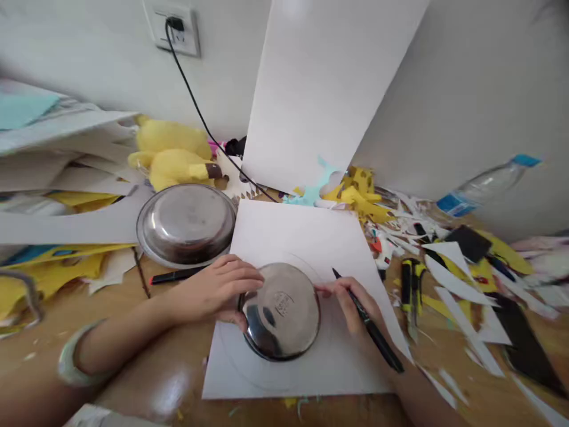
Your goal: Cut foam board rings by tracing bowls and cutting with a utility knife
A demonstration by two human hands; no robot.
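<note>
A shiny metal bowl [288,320] lies upside down on a white sheet of board [267,225], with stamped marks on its base. My left hand [231,287] grips the bowl's left side, thumb low and fingers over the rim. A black pen [373,332] rests in my right hand [355,302], its tip pointing up and away from the sheet. One finger of that hand reaches to the bowl's right edge. Around the bowl a faint, larger curved line shows on the sheet. A bigger metal basin [186,222], also upside down, stands beyond my left hand.
A black marker [175,276] lies left of the sheet. To the right are a yellow-and-black cutter [412,287], paper scraps and a dark phone-like slab [524,338]. A yellow plush toy [173,151], a tall white board [324,89] and a plastic bottle [484,187] are behind.
</note>
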